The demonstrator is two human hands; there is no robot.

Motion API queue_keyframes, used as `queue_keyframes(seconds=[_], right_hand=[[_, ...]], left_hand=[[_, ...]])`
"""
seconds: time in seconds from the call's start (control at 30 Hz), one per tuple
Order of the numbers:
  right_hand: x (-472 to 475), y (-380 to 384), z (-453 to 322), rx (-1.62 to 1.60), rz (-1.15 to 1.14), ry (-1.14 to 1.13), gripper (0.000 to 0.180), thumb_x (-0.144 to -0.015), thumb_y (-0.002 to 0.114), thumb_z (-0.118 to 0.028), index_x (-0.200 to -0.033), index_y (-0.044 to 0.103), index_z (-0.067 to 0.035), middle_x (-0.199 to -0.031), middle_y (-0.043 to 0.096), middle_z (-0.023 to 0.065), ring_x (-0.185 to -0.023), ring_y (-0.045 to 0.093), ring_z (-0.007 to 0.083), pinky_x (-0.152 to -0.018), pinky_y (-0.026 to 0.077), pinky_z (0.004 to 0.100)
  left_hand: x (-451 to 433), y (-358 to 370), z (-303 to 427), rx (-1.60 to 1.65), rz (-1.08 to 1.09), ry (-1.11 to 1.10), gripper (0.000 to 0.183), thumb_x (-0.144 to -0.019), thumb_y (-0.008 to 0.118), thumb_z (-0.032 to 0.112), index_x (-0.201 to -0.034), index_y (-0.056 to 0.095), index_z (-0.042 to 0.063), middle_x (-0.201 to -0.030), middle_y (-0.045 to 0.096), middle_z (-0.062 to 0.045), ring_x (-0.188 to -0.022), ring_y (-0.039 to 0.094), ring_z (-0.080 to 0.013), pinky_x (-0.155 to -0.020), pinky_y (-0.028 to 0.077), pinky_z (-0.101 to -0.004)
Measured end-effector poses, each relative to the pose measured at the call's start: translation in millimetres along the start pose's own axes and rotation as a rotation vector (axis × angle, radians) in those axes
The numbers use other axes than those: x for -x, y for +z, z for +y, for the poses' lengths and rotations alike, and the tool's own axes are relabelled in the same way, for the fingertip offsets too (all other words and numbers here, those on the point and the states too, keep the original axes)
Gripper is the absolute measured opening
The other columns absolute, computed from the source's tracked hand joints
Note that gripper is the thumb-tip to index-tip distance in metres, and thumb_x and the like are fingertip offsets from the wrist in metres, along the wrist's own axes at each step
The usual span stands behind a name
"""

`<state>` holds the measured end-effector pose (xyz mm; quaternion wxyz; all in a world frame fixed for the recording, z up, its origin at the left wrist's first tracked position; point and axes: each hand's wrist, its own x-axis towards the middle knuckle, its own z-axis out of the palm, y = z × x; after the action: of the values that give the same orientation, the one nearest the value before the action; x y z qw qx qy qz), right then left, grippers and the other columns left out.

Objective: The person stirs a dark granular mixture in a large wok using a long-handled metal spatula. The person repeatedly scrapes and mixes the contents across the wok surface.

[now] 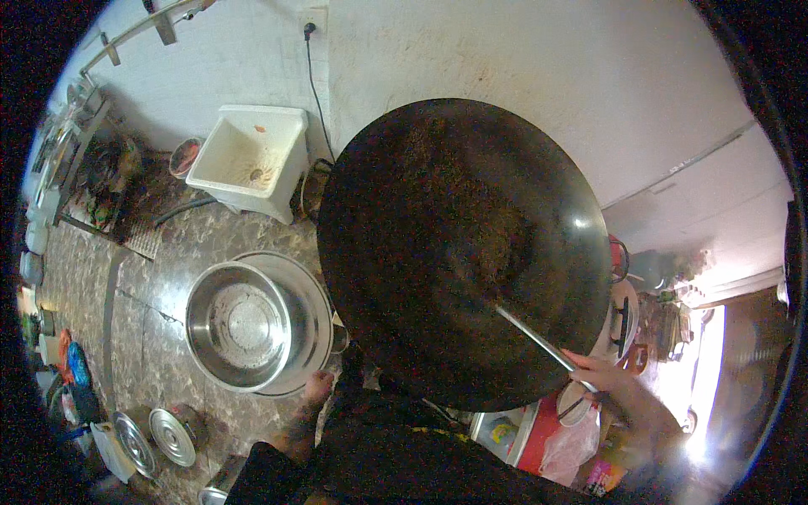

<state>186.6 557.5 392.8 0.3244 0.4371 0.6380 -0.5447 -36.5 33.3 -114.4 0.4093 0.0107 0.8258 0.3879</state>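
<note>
A large dark wok (454,252) fills the middle of the view, its inside dark with something brownish near the bottom. My right hand (596,374) grips a metal-handled utensil (536,339) at the wok's lower right; the far end of the utensil goes into the dark bottom, and its head cannot be made out. My left hand (319,386) is beside the lower right rim of a steel basin, fingers curled, and whether it touches the rim is unclear. A deep steel pot (243,328) sits in or over that wider steel basin (312,315), left of the wok.
Against the wall stands a white utility sink (243,148), with a small bucket (185,158) beside it. A black plug and cable (309,31) hang near it. Lidded pots (172,437) stand on the marbled floor at lower left. A red and white box (536,435) lies below the wok.
</note>
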Motion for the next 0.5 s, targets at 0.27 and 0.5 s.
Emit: queue_keyframes(seconds=[0.27,0.5], right_hand=[[-22.2,-3.7,-44.7,0.414,-0.271,-0.032,0.063,-0.088,0.055,-0.026,-0.142,0.024,-0.022,-0.078,0.056,0.0024,-0.06,0.052,0.0092,-0.051,0.045,0.0263],[-131.6,94.0,-81.1,-0.376,0.048,-0.18,0.058,-0.091,0.048,-0.017,-0.142,0.023,-0.031,-0.065,0.047,0.002,-0.045,0.045,0.0107,-0.038,0.037,0.0251]], left_hand=[[15.3,-0.3,-5.4,-0.318,0.05,0.435,0.032,-0.082,0.06,0.029,-0.091,0.063,-0.001,-0.073,0.062,-0.018,-0.064,0.059,-0.0277,-0.06,0.046,-0.0387],[72.8,-57.8,42.1,-0.093,0.101,-0.199,0.034,-0.08,0.056,0.031,-0.076,0.06,-0.002,-0.061,0.058,-0.015,-0.059,0.058,-0.0245,-0.056,0.044,-0.0378]])
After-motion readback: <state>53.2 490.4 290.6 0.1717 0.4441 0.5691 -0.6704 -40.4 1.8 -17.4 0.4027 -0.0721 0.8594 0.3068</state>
